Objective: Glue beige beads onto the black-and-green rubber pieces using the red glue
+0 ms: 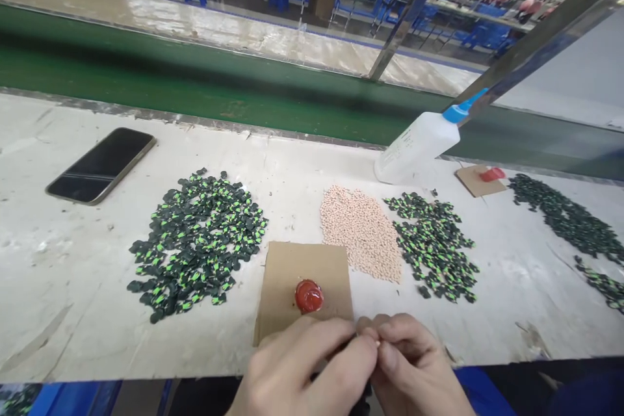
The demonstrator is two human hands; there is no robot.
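My left hand point(302, 370) and my right hand point(414, 370) meet at the table's near edge, fingers pinched together around something small and dark that I cannot make out. Just beyond them lies a brown cardboard square point(292, 273) with a blob of red glue point(309, 296) on it. A large pile of black-and-green small parts point(195, 240) lies to the left. A heap of pale beige beads point(361, 231) and a second pile of black-and-green parts point(433, 244) lie to the right.
A black phone point(100, 164) lies at the far left. A white squeeze bottle with a blue nozzle point(422, 140) leans at the back right, next to a second cardboard piece with red glue point(480, 179). More dark parts point(560, 214) spread at the right. A green conveyor belt point(195, 88) runs behind the table.
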